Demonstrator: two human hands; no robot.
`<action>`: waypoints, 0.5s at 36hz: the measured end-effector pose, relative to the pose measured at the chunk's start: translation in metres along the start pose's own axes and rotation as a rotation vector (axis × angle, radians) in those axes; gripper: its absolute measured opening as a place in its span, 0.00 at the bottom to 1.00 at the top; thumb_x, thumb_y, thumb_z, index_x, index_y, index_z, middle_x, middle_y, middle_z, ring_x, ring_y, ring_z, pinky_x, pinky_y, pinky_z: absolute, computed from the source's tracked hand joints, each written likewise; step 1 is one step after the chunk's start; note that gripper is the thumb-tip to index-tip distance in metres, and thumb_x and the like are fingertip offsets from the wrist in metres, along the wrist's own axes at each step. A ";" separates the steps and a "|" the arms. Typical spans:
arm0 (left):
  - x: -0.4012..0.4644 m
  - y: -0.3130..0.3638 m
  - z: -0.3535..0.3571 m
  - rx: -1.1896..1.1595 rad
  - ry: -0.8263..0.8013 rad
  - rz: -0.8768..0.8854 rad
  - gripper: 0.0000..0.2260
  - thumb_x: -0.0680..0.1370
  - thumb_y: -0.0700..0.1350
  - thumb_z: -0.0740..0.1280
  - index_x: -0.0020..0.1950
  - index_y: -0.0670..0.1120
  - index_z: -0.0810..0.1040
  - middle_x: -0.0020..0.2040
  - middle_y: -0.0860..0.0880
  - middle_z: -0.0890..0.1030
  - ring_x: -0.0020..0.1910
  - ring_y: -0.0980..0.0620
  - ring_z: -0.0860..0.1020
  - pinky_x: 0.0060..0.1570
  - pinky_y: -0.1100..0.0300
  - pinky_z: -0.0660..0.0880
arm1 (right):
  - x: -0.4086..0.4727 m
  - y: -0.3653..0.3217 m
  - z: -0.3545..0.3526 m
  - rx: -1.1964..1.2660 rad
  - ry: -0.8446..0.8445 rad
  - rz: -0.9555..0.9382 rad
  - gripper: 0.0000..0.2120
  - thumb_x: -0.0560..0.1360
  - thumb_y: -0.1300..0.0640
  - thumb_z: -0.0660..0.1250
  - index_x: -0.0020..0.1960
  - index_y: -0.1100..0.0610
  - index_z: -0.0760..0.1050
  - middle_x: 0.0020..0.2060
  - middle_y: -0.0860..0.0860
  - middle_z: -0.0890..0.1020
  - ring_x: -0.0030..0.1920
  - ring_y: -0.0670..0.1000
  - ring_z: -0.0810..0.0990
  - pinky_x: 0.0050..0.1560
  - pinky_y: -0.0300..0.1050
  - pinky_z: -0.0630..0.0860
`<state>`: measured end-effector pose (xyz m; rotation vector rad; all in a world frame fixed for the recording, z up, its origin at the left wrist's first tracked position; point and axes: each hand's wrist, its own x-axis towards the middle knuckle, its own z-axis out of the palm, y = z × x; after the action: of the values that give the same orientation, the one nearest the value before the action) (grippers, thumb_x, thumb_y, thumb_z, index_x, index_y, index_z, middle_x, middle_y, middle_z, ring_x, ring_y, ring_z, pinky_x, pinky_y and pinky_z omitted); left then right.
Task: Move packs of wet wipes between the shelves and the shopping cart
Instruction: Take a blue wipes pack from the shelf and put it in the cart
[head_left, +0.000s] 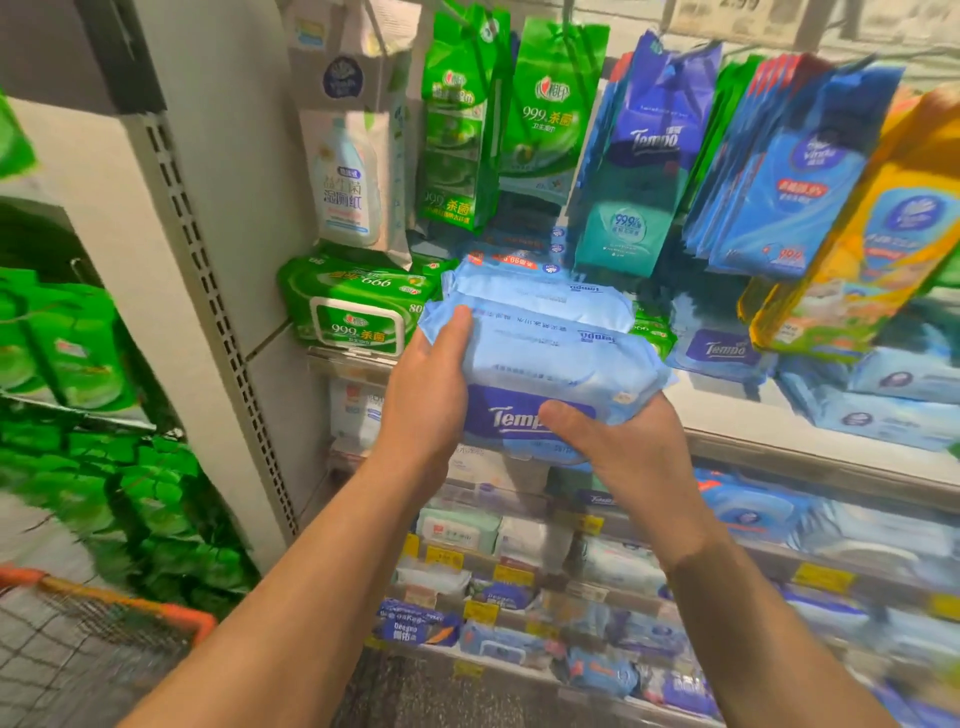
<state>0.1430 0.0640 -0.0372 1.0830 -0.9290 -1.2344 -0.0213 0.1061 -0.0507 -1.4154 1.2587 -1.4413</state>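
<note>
Both hands hold a stack of light blue Tempo wet wipe packs (540, 353) in front of the middle shelf (810, 441). My left hand (431, 389) grips the stack's left side, thumb lying on top. My right hand (623, 447) grips the near right corner, its thumb across the dark blue Tempo label. At least two packs lie one behind the other; the far one reaches toward the shelf. The orange rim of the shopping cart (130, 603) shows at the lower left, with its wire mesh below.
A green lidded wipe pack (353, 312) lies on the shelf just left of the stack. Green, blue and yellow packs hang on pegs above. More Tempo packs (722, 348) lie to the right. Lower shelves hold several packs behind yellow price tags. A white perforated upright (208, 291) stands at left.
</note>
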 end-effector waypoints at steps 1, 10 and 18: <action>-0.006 0.002 -0.002 -0.005 0.008 -0.010 0.09 0.78 0.61 0.64 0.52 0.60 0.81 0.53 0.53 0.86 0.51 0.49 0.86 0.57 0.42 0.81 | -0.005 -0.003 0.001 -0.001 0.002 -0.003 0.24 0.61 0.48 0.78 0.56 0.46 0.79 0.47 0.40 0.87 0.48 0.42 0.86 0.41 0.34 0.80; -0.067 0.015 -0.021 -0.046 0.114 -0.037 0.18 0.74 0.61 0.66 0.58 0.54 0.80 0.55 0.47 0.87 0.49 0.45 0.86 0.54 0.43 0.82 | -0.037 -0.021 -0.003 -0.149 -0.076 -0.073 0.14 0.59 0.40 0.76 0.43 0.39 0.80 0.39 0.30 0.84 0.43 0.34 0.84 0.39 0.29 0.77; -0.133 0.020 -0.029 -0.004 0.329 0.020 0.30 0.63 0.68 0.64 0.60 0.56 0.82 0.55 0.51 0.87 0.52 0.46 0.86 0.58 0.38 0.80 | -0.064 -0.032 -0.007 -0.210 -0.183 -0.116 0.13 0.62 0.44 0.81 0.40 0.42 0.78 0.34 0.28 0.82 0.38 0.33 0.82 0.37 0.35 0.76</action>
<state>0.1601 0.1994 -0.0219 1.2260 -0.6828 -1.0024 -0.0170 0.1762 -0.0361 -1.7442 1.2565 -1.2486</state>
